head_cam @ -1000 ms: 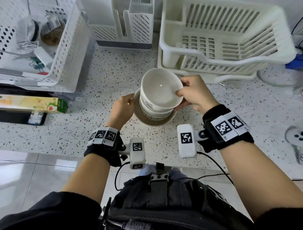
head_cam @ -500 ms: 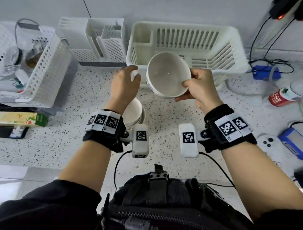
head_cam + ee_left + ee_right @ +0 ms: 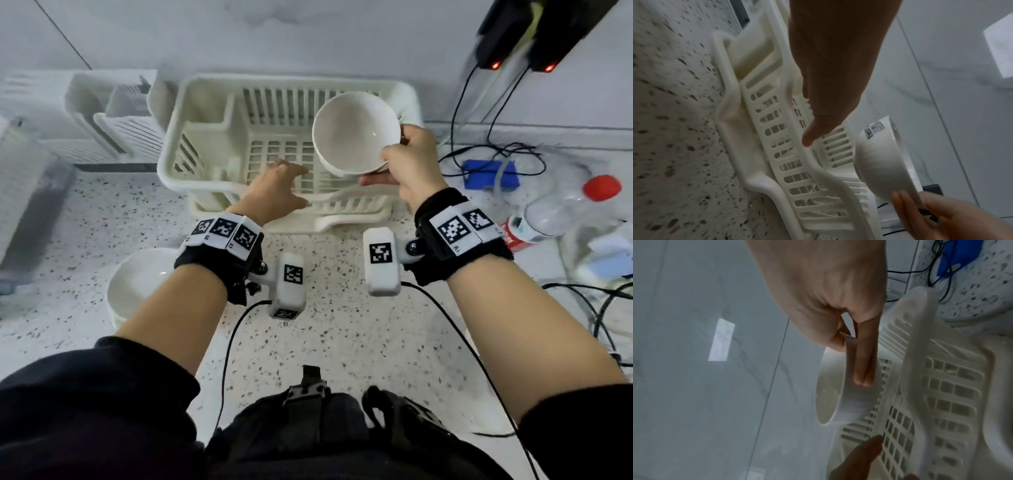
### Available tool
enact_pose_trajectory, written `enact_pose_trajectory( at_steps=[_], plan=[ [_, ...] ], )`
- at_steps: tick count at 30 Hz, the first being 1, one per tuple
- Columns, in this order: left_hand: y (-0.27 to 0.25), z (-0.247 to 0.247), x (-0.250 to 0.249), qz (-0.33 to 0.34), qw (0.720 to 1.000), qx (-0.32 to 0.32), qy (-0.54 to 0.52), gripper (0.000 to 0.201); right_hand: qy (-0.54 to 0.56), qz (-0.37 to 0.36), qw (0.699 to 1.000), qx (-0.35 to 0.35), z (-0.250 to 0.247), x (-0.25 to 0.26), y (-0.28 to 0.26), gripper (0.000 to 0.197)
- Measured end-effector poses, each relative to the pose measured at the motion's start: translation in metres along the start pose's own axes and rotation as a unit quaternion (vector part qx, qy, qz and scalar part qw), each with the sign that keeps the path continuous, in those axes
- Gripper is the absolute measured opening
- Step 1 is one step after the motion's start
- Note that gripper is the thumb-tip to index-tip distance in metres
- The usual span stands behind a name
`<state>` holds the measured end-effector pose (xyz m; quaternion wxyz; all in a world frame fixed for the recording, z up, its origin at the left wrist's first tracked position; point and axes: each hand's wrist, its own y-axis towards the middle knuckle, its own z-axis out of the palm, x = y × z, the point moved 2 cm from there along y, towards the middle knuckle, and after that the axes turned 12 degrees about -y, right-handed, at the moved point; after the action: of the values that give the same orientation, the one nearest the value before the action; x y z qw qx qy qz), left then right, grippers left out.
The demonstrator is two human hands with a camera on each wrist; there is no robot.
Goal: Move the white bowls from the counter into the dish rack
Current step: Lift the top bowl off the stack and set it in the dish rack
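My right hand point(image 3: 407, 164) pinches the rim of a white bowl point(image 3: 354, 135), thumb inside and fingers point(image 3: 863, 363) on the outer wall. The bowl point(image 3: 877, 155) hangs tilted above the right half of the cream dish rack point(image 3: 205, 178), which holds nothing. My left hand point(image 3: 277, 192) hovers over the rack's front rail point(image 3: 797, 142) with straight, relaxed fingers and holds nothing. A stack of white bowls point(image 3: 137, 284) stands on the speckled counter at the lower left, partly hidden by my left forearm.
White slotted organisers point(image 3: 113, 116) stand left of the rack. Right of it lie black cables point(image 3: 486, 161), a blue box point(image 3: 489, 174) and a clear bottle with a red cap point(image 3: 565, 209). The rack sits on a drip tray with a spout point(image 3: 329, 222).
My right hand has carried the bowl up and right, from in front of the rack to above its inside. My left hand left the bowl and now reaches over the rack's front rail.
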<state>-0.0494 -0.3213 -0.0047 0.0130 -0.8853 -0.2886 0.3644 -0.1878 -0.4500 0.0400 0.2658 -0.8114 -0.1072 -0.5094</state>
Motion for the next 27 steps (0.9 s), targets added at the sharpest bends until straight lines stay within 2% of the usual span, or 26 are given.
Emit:
enact_pose_trajectory(
  at_steps=[6,9,12,16,21,27],
  plan=[
    [0.039,0.019,0.009,-0.045,0.992,0.115,0.001,0.074,-0.026,0.056,0.998,0.029,0.013,0.002,0.056,0.047],
    [0.049,0.027,0.018,-0.060,0.987,0.149,-0.004,0.075,-0.030,0.102,0.994,0.039,0.026,-0.001,0.082,0.052],
    [0.057,0.029,0.024,-0.046,0.982,0.184,0.010,0.076,-0.028,0.155,0.986,0.045,0.038,-0.006,0.101,0.058],
    [0.064,0.029,0.028,-0.035,0.973,0.228,0.019,0.075,-0.040,0.190,0.979,0.057,0.048,-0.009,0.115,0.052],
    [0.068,0.032,0.033,-0.028,0.974,0.225,0.018,0.076,-0.090,0.182,0.978,0.055,0.053,-0.012,0.121,0.050],
    [0.069,0.033,0.035,-0.031,0.975,0.218,0.014,0.075,-0.213,0.094,0.971,0.046,0.044,-0.006,0.117,0.064]
  ],
)
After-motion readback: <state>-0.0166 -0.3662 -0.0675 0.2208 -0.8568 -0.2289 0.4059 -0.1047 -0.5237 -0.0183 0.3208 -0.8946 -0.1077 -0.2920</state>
